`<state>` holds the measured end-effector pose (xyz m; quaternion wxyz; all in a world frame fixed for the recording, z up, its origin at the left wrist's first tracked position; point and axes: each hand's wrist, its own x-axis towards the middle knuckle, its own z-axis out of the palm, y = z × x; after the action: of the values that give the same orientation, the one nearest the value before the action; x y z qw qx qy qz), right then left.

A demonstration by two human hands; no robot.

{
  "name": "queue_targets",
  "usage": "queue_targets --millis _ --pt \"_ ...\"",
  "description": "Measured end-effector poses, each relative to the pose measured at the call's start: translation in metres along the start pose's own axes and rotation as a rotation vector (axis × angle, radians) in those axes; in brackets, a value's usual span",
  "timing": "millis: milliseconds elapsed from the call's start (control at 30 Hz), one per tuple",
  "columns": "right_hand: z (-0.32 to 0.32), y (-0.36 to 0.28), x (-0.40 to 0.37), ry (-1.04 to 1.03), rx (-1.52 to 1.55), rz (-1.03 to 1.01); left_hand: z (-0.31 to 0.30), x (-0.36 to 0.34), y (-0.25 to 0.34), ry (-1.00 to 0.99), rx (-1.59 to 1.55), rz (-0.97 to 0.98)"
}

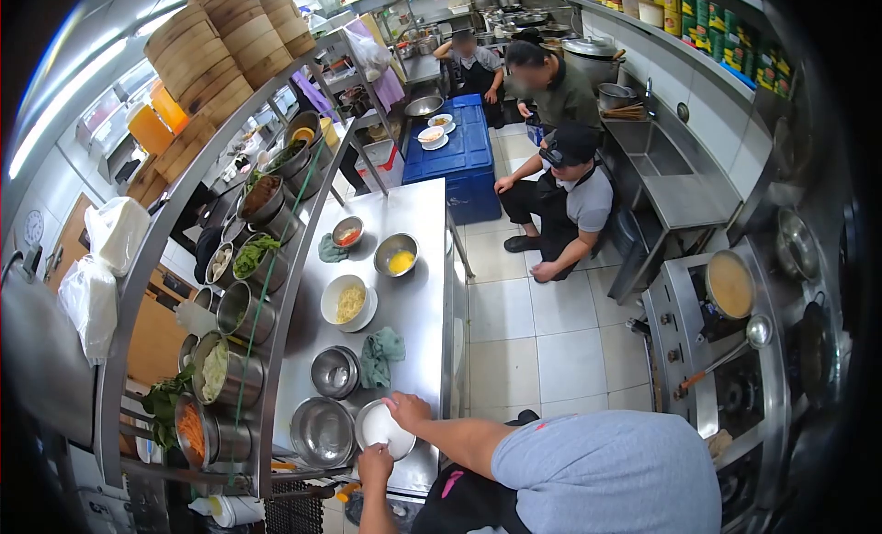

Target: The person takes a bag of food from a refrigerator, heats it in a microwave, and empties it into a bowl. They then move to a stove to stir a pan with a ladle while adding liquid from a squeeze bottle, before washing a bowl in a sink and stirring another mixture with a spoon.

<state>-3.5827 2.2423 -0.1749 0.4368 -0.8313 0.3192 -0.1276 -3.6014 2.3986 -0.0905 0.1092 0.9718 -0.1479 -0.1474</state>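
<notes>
A bowl [372,415] with smooth white contents stands near the front of the steel table, beside a metal bowl. My right hand [407,410] grips its far right rim, fingers bent over the edge. At the near side of the same bowl is my left hand [375,465], its fingers closed; whatever they hold is too small to make out. The wide metal bowl [322,433] to the left looks bare inside. Just beyond lie stacked small metal bowls [335,372] and a crumpled green cloth [382,355].
Farther up the table are a white bowl of noodles [349,303], a metal bowl of yellow liquid [397,255] and a small bowl with red food [348,231]. A shelf [308,249] with food containers runs along the left. Several people sit beyond; a stove [684,350] stands right.
</notes>
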Motion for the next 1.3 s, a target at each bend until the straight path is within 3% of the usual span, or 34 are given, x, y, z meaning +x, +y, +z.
queue_targets --millis 167,333,567,700,933,1167,1300 --pt "0.001 0.002 0.0 -0.031 0.016 -0.007 -0.031 -0.015 0.006 0.015 0.058 -0.005" --pt "0.002 0.003 0.0 -0.033 0.027 -0.008 -0.053 -0.003 0.002 0.115 0.406 0.07" --pt "-0.004 -0.001 0.0 -0.069 0.014 0.001 -0.025 0.03 0.003 0.115 0.603 0.245" --pt "-0.003 0.0 0.001 -0.057 0.023 0.007 -0.026 0.04 0.025 -0.047 0.588 0.248" --pt "0.001 0.0 0.001 -0.041 0.014 -0.027 -0.043 0.073 -0.013 -0.211 0.441 0.233" --pt "0.002 0.0 0.0 -0.011 0.004 -0.027 -0.034 0.086 -0.027 -0.223 0.316 0.204" --pt "0.002 0.0 -0.001 0.004 0.026 -0.031 -0.007 0.098 -0.054 -0.178 0.119 0.31"
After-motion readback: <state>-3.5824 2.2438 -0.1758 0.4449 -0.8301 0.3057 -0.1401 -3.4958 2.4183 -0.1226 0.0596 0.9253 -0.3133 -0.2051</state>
